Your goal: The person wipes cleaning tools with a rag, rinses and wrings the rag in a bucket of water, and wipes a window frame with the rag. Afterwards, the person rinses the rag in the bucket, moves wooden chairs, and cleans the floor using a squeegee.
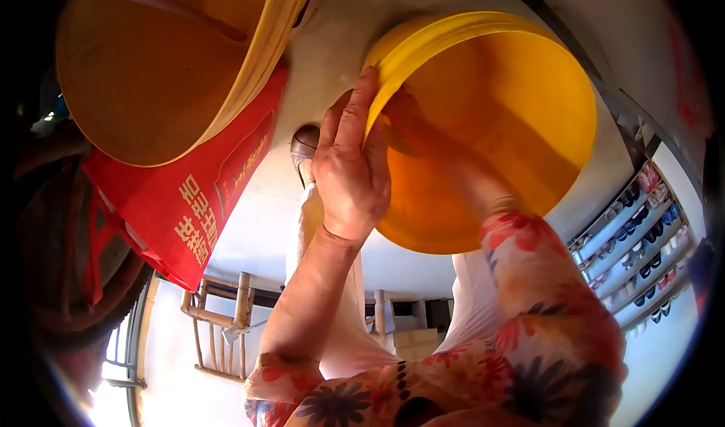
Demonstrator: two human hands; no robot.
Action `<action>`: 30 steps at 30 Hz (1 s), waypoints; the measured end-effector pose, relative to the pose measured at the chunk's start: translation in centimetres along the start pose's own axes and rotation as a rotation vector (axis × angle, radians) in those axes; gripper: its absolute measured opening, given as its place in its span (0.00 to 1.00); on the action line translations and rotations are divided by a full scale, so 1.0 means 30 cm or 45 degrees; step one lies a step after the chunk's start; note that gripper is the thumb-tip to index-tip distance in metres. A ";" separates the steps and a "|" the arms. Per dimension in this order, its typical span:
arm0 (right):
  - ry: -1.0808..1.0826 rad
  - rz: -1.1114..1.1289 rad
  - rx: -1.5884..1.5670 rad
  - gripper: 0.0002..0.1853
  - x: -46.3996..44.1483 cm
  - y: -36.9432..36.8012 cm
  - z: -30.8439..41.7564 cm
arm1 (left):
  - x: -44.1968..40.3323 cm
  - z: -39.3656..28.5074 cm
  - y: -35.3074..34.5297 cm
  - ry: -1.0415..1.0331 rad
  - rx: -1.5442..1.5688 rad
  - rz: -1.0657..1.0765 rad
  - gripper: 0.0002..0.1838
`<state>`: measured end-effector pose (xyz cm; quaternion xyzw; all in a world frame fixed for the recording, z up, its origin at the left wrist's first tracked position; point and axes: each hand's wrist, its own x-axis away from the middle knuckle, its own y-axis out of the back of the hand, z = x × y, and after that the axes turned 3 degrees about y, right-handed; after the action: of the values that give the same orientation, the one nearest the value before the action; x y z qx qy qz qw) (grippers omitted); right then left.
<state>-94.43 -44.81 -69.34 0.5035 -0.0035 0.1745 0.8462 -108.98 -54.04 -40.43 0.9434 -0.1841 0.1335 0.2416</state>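
Note:
A large yellow bucket point(529, 87) lies in front of me with its round mouth turned toward me. My left hand point(351, 155) is at the left side of its rim, with the fingers stretched along the outside and the thumb at the edge. Inside the bucket, my right hand point(408, 121) reaches to the left wall, in shadow and blurred. Whether its fingers hold anything cannot be made out.
Another yellowish bucket point(174, 72) stands at the upper left, beside a red bag point(200, 200) with printed letters. A brown shoe point(304, 144) shows near my left wrist. Wooden chair point(219, 325) lower left; shoe rack point(638, 238) at right.

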 end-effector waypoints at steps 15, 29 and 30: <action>-0.526 0.748 0.361 0.11 0.241 0.161 -0.250 | -0.003 0.014 -0.016 -0.106 -0.018 -0.044 0.22; -1.248 0.358 -1.696 0.20 0.457 1.262 0.404 | 0.010 -0.014 -0.001 0.025 -0.533 0.026 0.26; -1.413 0.249 -1.660 0.18 0.510 1.328 0.389 | 0.009 -0.014 0.006 0.017 -0.625 0.072 0.27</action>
<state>-89.99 -33.11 -26.92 -0.0730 -0.5593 -0.0617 0.8234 -108.89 -54.04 -39.91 0.8501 -0.2355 0.0977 0.4608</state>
